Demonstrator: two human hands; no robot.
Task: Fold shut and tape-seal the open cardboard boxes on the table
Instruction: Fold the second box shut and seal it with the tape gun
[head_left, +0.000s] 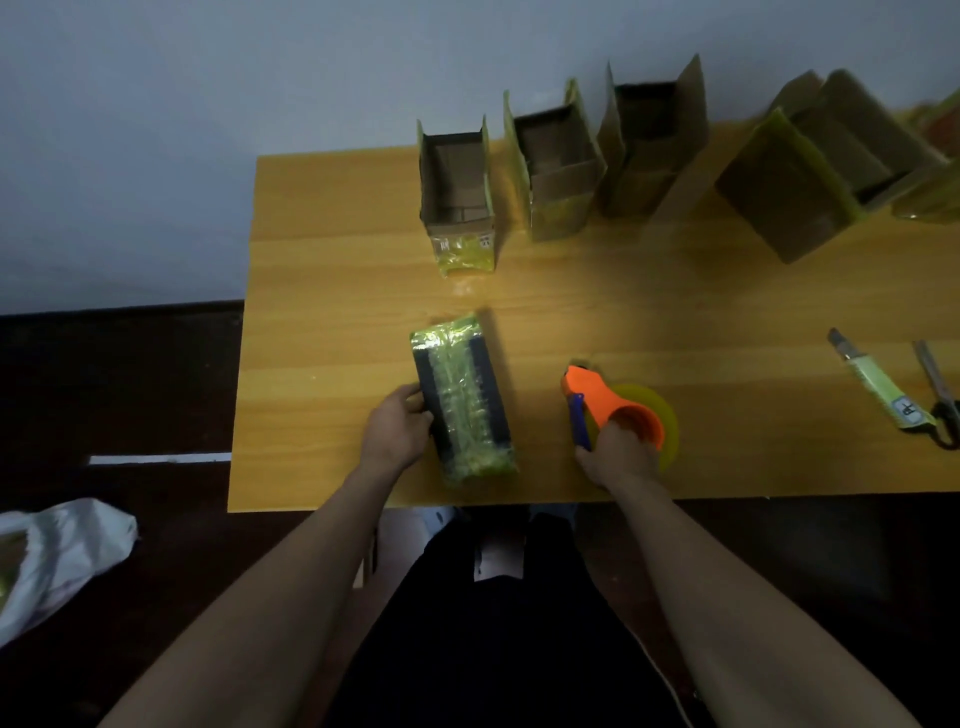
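Note:
A closed cardboard box (462, 397) with yellowish tape along its top lies near the front edge of the wooden table (322, 291). My left hand (400, 428) grips its left side. My right hand (618, 452) holds an orange tape dispenser (613, 408) with a yellow tape roll, resting on the table to the right of the box. Along the back stand several open boxes: one (457, 192) at the left, a second (556, 166), a third (649, 145), and a tilted one (810, 171) at the right.
A utility knife (872, 379) and scissors (940, 395) lie at the table's right. A white plastic bag (57, 556) sits on the dark floor at the left. A pale wall rises behind the table.

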